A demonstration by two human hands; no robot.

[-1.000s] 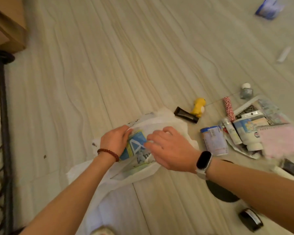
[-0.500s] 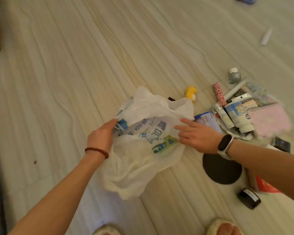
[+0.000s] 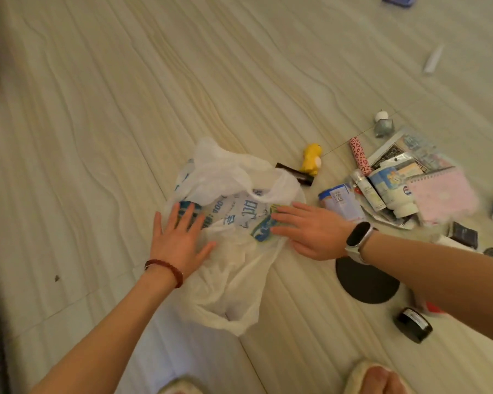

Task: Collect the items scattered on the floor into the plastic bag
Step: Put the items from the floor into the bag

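Pale wood-grain floor (image 3: 239, 66) carried everything. Half a second before, the left hand (image 3: 180, 240) had gripped the plastic bag (image 3: 234, 251) by its edge; now both hands lay flat on it, fingers (image 3: 188, 214) straight and released, the right hand (image 3: 310, 231) pressing its printed side. The bag sat spread mid-floor, seemingly being smoothed for opening. Nothing was collected yet: the yellow toy (image 3: 312, 159), blue-labelled bottle (image 3: 340, 201) and pink notebook (image 3: 444, 194) waited toward the floor's right edge.

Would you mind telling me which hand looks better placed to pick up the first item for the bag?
Probably the right hand. It lies flat on the plastic bag right beside the blue-and-white can and the pile. The left hand presses the bag's far side and could hold it.
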